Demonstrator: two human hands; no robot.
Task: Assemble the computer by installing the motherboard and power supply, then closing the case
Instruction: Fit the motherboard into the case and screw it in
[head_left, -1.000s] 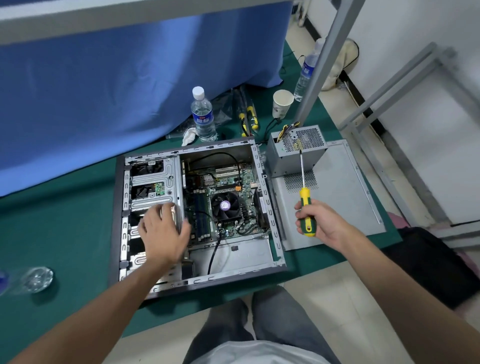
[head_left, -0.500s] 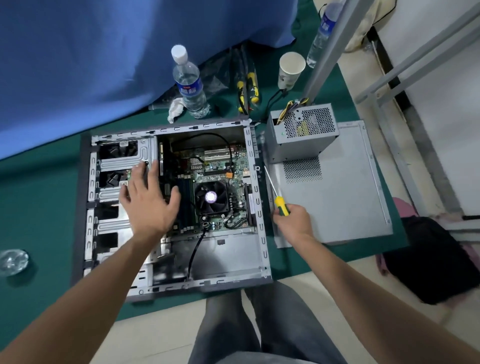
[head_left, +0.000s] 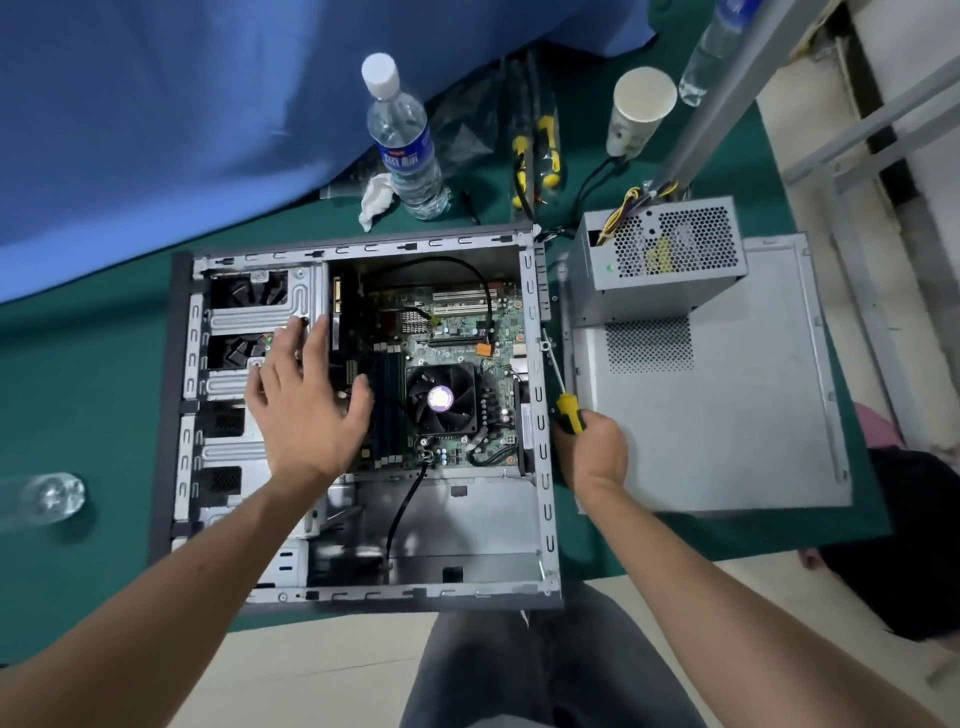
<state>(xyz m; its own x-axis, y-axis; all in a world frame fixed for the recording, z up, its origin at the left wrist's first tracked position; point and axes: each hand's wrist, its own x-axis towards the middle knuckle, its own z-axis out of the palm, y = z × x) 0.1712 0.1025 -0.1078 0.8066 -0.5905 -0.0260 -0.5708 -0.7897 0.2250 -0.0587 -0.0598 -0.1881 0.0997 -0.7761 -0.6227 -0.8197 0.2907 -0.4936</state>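
An open grey computer case (head_left: 543, 483) lies on its side on the green table. The motherboard (head_left: 457, 332) with its black CPU fan (head_left: 440, 399) sits inside it. My left hand (head_left: 306, 405) is spread flat with straight fingers over the drive cage (head_left: 249, 312) and the board's left edge. My right hand (head_left: 592, 449) grips a yellow-handled screwdriver (head_left: 569, 413) whose shaft points up along the case's right rim. The grey power supply (head_left: 660, 260) stands outside the case on the loose side panel (head_left: 727, 415) to the right.
A water bottle (head_left: 402, 140), a crumpled tissue (head_left: 375, 197), spare screwdrivers (head_left: 540, 150) and a paper cup (head_left: 639, 111) stand behind the case. A clear bottle (head_left: 44, 499) lies at the far left. A metal post (head_left: 727, 88) rises by the power supply. My knees are below the table edge.
My right hand lowered the screwdriver from the side panel down to the case's right rim. My left hand slid up from the lower drive cage toward the motherboard and spread flat. The view tilted downward.
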